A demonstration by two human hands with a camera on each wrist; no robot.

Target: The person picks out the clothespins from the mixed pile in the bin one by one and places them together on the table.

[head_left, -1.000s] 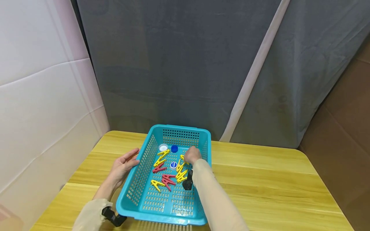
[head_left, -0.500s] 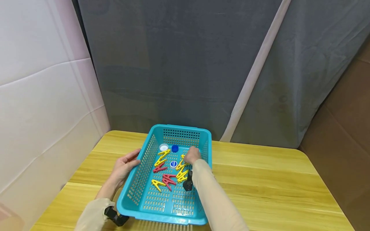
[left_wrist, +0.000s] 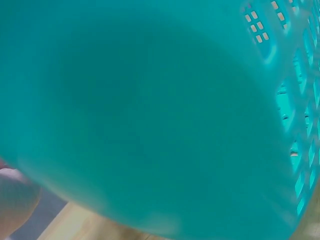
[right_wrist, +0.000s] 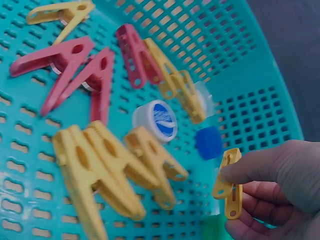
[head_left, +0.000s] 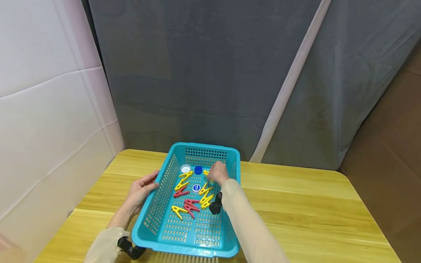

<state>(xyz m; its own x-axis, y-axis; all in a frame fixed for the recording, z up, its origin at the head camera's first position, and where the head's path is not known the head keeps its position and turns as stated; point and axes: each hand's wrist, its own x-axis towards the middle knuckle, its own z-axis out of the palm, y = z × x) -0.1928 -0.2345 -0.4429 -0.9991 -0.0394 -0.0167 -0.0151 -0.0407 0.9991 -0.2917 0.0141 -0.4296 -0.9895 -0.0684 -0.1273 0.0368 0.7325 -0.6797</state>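
A turquoise perforated basket [head_left: 186, 248] stands on the wooden table. My right hand [head_left: 218, 172] is inside it, toward the far right, and pinches a yellow clothespin [right_wrist: 231, 192] between thumb and fingers. Several yellow clothespins [right_wrist: 112, 160] lie in a row below that hand. Red clothespins [head_left: 191, 206] and more yellow ones [head_left: 183, 180] are spread over the basket floor toward the left. My left hand [head_left: 138, 193] touches the basket's left rim from outside, fingers extended. The left wrist view is mostly filled by the basket wall [left_wrist: 165, 125].
A blue cap [head_left: 198, 170], a clear-and-white cap [head_left: 185, 168] and a white cap with a blue top [right_wrist: 159, 121] lie among the clothespins. A green patch [right_wrist: 214, 227] shows below the right hand. Grey cloth [head_left: 213, 73] hangs behind the table [head_left: 312, 212].
My right hand has moved a little toward the basket's far end, carrying a yellow clothespin away from the others. The left hand stays at the rim.
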